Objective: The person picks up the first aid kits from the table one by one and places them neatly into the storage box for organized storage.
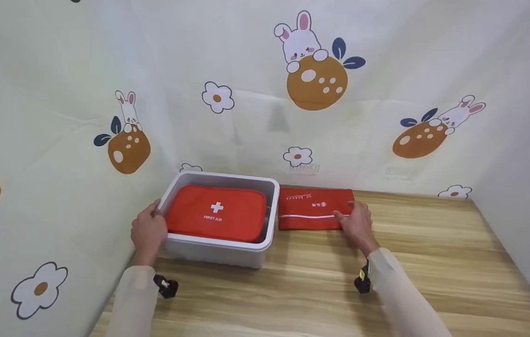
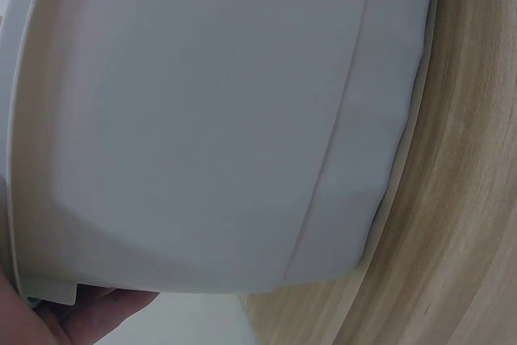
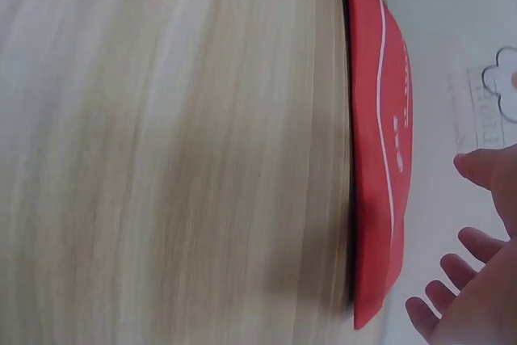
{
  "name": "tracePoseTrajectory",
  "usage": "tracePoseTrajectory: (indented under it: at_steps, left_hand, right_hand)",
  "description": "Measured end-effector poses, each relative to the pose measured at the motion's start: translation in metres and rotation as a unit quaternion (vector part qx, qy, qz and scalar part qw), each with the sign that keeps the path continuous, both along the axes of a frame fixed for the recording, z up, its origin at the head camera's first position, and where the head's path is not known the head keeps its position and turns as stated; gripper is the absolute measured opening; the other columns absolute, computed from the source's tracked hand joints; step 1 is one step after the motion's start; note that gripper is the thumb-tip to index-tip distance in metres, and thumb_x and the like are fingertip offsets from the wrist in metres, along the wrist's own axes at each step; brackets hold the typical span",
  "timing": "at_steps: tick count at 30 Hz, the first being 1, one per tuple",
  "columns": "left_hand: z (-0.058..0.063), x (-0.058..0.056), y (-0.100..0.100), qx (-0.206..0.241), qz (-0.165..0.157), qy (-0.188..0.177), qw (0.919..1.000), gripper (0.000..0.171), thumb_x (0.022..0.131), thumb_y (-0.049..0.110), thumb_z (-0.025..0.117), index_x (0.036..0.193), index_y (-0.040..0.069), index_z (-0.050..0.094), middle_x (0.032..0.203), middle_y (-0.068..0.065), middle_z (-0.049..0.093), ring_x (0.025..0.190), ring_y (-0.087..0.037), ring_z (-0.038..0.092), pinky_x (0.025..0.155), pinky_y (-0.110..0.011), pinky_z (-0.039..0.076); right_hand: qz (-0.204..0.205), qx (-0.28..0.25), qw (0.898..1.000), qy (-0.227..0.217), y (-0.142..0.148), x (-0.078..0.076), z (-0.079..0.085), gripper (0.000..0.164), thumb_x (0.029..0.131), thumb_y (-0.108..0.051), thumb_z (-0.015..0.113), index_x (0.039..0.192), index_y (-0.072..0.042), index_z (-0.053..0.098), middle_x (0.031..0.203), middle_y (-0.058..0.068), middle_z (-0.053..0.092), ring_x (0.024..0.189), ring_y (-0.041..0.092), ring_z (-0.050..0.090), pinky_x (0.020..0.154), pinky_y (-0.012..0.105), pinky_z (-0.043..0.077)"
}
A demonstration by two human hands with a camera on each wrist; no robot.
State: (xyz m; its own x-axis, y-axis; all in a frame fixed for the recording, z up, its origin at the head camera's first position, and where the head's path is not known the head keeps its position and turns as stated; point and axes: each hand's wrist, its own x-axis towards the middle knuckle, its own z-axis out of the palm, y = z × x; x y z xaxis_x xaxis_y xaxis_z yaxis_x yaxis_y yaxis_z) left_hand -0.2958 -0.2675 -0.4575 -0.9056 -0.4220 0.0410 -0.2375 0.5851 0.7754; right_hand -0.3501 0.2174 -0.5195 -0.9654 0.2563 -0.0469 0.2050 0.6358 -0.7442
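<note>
My left hand (image 1: 149, 230) grips the left rim of a pale grey plastic bin (image 1: 218, 251). In the left wrist view, the fingers (image 2: 105, 317) curl under the rim, and the bin's side wall (image 2: 210, 119) fills most of the picture. Inside the bin lies a red first aid bag (image 1: 218, 224) with a white cross and lettering. Right of the bin, a flat red pouch (image 1: 309, 222) with a white stripe lies on the table. My right hand (image 1: 358, 226) hovers at the pouch's right end, its fingers spread and loosely bent, holding nothing.
The wood-grain table (image 1: 311, 290) is bounded by pale fabric walls (image 1: 246, 131) printed with rabbits, fruit and flowers. Bin and pouch stand near the back wall, the bin close to the left wall. A small black device (image 1: 166, 286) is worn on each wrist.
</note>
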Motion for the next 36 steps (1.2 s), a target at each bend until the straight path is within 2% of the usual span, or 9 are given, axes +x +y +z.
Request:
tracePoseTrajectory:
  at_steps: [4, 8, 11, 14, 20, 26, 31, 36]
  left_hand:
    - [-0.002, -0.002, 0.001, 0.004, -0.003, -0.002, 1.0, 0.05, 0.104, 0.018, 0.03, 0.152, 0.009, 0.042, 0.154, -0.024, 0.042, 0.14, -0.047, 0.043, 0.114, -0.062, 0.035]
    - [-0.001, -0.001, -0.002, -0.004, 0.006, 0.002, 1.0, 0.05, 0.104, 0.018, 0.03, 0.151, 0.008, 0.043, 0.152, -0.025, 0.044, 0.137, -0.049, 0.046, 0.111, -0.063, 0.038]
    - [-0.001, 0.001, -0.003, -0.016, 0.01, 0.009, 0.9998, 0.05, 0.104, 0.019, 0.03, 0.15, 0.008, 0.046, 0.15, -0.025, 0.046, 0.134, -0.049, 0.048, 0.106, -0.063, 0.042]
    - [-0.002, 0.0, -0.001, -0.021, 0.014, 0.015, 0.9996, 0.05, 0.103, 0.019, 0.03, 0.148, 0.007, 0.047, 0.149, -0.025, 0.047, 0.132, -0.049, 0.05, 0.101, -0.061, 0.045]
    - [-0.003, -0.001, 0.001, -0.019, 0.012, 0.016, 0.9996, 0.049, 0.103, 0.017, 0.03, 0.149, 0.007, 0.047, 0.149, -0.025, 0.046, 0.135, -0.048, 0.048, 0.105, -0.061, 0.043]
    - [-0.003, 0.0, 0.0, -0.015, 0.012, 0.016, 0.9997, 0.048, 0.104, 0.018, 0.031, 0.149, 0.007, 0.046, 0.151, -0.024, 0.045, 0.138, -0.047, 0.046, 0.11, -0.061, 0.04]
    - [-0.002, 0.0, -0.001, -0.012, 0.013, 0.006, 0.9998, 0.049, 0.105, 0.018, 0.031, 0.15, 0.008, 0.045, 0.152, -0.023, 0.044, 0.138, -0.046, 0.045, 0.11, -0.06, 0.04]
    - [-0.001, 0.0, 0.001, -0.009, 0.01, 0.005, 0.9999, 0.049, 0.104, 0.018, 0.03, 0.15, 0.007, 0.045, 0.152, -0.024, 0.044, 0.139, -0.046, 0.045, 0.111, -0.061, 0.039]
  right_hand:
    - [-0.004, -0.002, 1.0, -0.008, 0.01, -0.005, -0.007, 0.069, 0.094, -0.03, 0.068, 0.147, 0.004, 0.039, 0.146, 0.027, 0.04, 0.132, 0.041, 0.039, 0.115, 0.055, 0.034]
    - [-0.011, -0.002, 1.0, 0.005, 0.014, -0.008, -0.02, 0.065, 0.094, -0.026, 0.068, 0.144, 0.006, 0.043, 0.144, 0.028, 0.044, 0.134, 0.042, 0.044, 0.115, 0.054, 0.036]
    - [-0.028, 0.027, 0.999, 0.014, 0.016, -0.007, -0.029, 0.062, 0.093, -0.026, 0.07, 0.141, 0.007, 0.047, 0.14, 0.029, 0.049, 0.131, 0.044, 0.048, 0.111, 0.055, 0.039]
    - [-0.039, 0.062, 0.997, -0.001, 0.019, -0.005, -0.034, 0.066, 0.091, -0.028, 0.072, 0.142, 0.006, 0.046, 0.139, 0.03, 0.049, 0.13, 0.045, 0.046, 0.108, 0.055, 0.039]
    - [-0.039, 0.104, 0.993, -0.04, 0.023, -0.005, -0.032, 0.076, 0.09, -0.025, 0.073, 0.145, 0.011, 0.035, 0.137, 0.035, 0.045, 0.124, 0.047, 0.043, 0.105, 0.055, 0.041]
    - [-0.024, 0.124, 0.99, -0.063, 0.025, -0.005, -0.027, 0.065, 0.089, -0.025, 0.074, 0.13, 0.016, 0.045, 0.123, 0.036, 0.051, 0.113, 0.046, 0.046, 0.095, 0.052, 0.043]
    - [-0.019, 0.119, 0.989, -0.089, 0.025, -0.003, -0.023, 0.058, 0.087, -0.026, 0.075, 0.122, 0.014, 0.052, 0.118, 0.032, 0.051, 0.109, 0.042, 0.044, 0.093, 0.049, 0.042]
    - [-0.017, 0.082, 0.992, -0.095, 0.029, -0.001, -0.019, 0.06, 0.085, -0.023, 0.078, 0.124, 0.014, 0.051, 0.119, 0.031, 0.05, 0.111, 0.042, 0.043, 0.097, 0.051, 0.041]
